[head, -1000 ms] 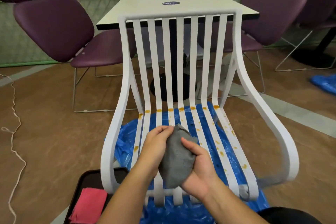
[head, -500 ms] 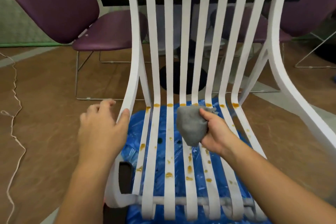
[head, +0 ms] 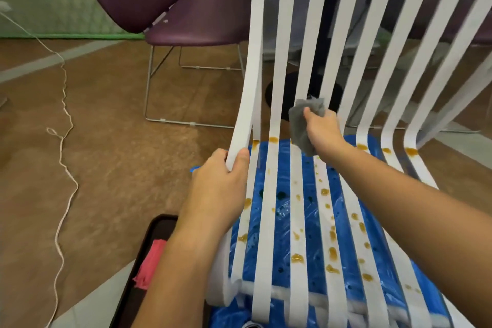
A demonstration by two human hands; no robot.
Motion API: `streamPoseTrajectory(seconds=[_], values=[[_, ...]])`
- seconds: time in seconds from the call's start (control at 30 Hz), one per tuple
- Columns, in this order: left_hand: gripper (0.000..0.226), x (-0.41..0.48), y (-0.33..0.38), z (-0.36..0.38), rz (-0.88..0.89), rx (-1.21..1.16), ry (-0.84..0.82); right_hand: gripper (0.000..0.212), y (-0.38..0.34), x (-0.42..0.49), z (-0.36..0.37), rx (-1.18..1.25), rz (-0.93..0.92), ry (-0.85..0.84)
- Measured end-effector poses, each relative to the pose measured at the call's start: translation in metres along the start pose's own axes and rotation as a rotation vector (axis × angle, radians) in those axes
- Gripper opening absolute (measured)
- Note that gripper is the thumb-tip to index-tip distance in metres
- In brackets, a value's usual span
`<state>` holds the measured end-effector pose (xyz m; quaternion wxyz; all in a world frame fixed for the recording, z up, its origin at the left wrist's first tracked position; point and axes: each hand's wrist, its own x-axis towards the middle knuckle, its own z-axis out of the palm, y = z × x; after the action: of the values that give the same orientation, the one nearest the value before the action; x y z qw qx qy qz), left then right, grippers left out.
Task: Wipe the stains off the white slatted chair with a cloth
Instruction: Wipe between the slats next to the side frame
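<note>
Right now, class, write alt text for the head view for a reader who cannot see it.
A right hand holds a grey cloth against the slats of a white chair, low on the back, while the left hand grips its left edge. Orange stains dot the seat; blue plastic lies beneath.

Now the left hand (head: 216, 186) grips the chair (head: 268, 221), the cloth (head: 300, 125) pushed farther back.

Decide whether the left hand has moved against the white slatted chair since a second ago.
Yes. The left hand left the grey cloth above the seat slats and went leftward, now gripping the outer rail of the white slatted chair.
</note>
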<state>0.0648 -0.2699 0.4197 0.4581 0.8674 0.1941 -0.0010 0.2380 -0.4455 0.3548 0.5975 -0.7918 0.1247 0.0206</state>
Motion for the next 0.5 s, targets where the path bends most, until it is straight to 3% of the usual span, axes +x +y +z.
streamPoseTrajectory(seconds=[0.1, 0.2, 0.33, 0.5], values=[[0.033, 0.001, 0.000, 0.000, -0.003, -0.023, -0.005, 0.016, 0.000, 0.013, 0.023, -0.345, -0.353, -0.073], [0.031, 0.001, 0.003, -0.001, -0.021, -0.059, -0.015, 0.035, 0.023, 0.027, 0.045, -0.710, -0.581, -0.314], [0.031, 0.000, 0.004, -0.001, -0.020, -0.074, -0.028, 0.044, 0.043, 0.036, 0.063, -0.997, -0.568, -0.468], [0.031, 0.003, 0.002, -0.001, -0.012, -0.062, -0.034, 0.056, 0.064, 0.029, 0.073, -0.907, -0.410, -0.436]])
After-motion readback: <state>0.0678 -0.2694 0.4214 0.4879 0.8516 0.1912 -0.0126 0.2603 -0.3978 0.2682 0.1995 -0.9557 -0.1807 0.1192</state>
